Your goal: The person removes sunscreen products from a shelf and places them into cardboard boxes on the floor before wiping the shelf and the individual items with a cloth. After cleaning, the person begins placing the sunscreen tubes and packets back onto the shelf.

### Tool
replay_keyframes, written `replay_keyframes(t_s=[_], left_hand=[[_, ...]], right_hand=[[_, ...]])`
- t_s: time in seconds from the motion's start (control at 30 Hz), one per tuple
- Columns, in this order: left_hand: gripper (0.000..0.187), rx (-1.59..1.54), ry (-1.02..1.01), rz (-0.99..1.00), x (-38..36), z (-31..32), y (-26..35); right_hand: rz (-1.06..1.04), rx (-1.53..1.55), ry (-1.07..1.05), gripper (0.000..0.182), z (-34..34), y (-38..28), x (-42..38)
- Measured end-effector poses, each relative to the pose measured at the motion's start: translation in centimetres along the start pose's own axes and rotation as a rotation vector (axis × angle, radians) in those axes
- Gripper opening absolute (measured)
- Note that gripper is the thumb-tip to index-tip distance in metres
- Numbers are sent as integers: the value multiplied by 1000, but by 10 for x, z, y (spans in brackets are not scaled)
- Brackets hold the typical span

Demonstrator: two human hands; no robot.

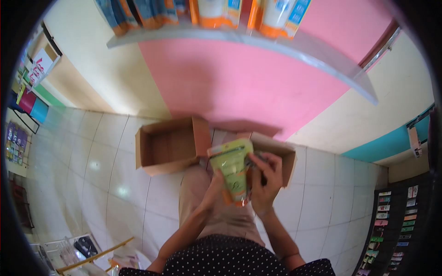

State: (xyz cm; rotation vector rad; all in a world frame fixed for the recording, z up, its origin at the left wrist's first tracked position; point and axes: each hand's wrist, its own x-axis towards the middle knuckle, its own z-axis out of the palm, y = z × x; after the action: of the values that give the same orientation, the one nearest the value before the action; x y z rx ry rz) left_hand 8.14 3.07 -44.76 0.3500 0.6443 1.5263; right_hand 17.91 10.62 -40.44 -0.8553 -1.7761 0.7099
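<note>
While gripping a green pouch (232, 169) in the left hand (212, 187), holds a dark, blurred object (252, 160) beside it in the right hand (269, 181).

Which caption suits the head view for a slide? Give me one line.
The left hand holds a green pouch, the right hand at its edge; two boxes stand beyond.

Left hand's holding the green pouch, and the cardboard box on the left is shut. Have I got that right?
Not quite: the cardboard box on the left is open, as the head view shows. The left hand is holding the green pouch.
</note>
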Motion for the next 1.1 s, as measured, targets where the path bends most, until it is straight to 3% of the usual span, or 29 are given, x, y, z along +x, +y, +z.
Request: replay_keyframes(t_s=[0.03,0.1,0.17,0.2,0.27,0.3,0.37,0.5,0.53,0.63,0.67,0.7,0.77,0.83,0.9,0.93,0.97,1.03,1.1], left_hand=[[58,-114,-11,-29,2,-6,-4],[59,-25,86,29,1,-14,-6],[58,-56,-6,34,2,-25,2],[57,-95,-64,23,2,-30,5],[57,-55,-36,23,-3,-38,6],[57,-25,8,21,-3,-41,5],[55,-42,-59,6,-3,-48,0],[51,-147,-26,-6,-10,-20,20],[49,-238,-3,-53,-12,-6,27],[43,-24,-137,-171,-7,-54,-7],[40,26,50,-224,-7,-55,-15],[40,29,44,-222,-6,-56,-15],[36,19,27,-216,-4,-61,-17],[36,79,89,-204,-5,-65,-15],[35,140,152,-189,-4,-66,-17],[36,196,212,-187,-6,-65,-18],[38,250,271,-186,-8,-64,-20],[38,339,273,-130,-12,-33,-12],[39,431,269,-69,-10,-32,-13]], right_hand=[[-37,-33,44,28,3,1,-1],[-21,21,58,19,6,0,-5],[380,461,51,15,7,-3,-8],[360,465,62,15,6,0,-8],[750,771,-79,16,6,13,-13],[734,774,-73,16,11,21,-21],[483,782,-212,13,23,35,-35],[516,686,-121,11,6,48,-19],[417,669,-178,14,7,51,-21],[409,647,-273,20,15,40,-32],[583,738,-334,23,16,44,-39],[576,737,-331,23,15,43,-41],[835,1129,-246,25,9,38,-44],[919,1228,-250,35,10,41,-51],[67,108,-312,38,4,45,-50],[-84,-210,-341,39,-7,19,-39],[-81,-216,-340,39,-8,21,-42],[729,616,-480,43,-7,26,-50],[670,497,-506,43,-19,31,-44]])
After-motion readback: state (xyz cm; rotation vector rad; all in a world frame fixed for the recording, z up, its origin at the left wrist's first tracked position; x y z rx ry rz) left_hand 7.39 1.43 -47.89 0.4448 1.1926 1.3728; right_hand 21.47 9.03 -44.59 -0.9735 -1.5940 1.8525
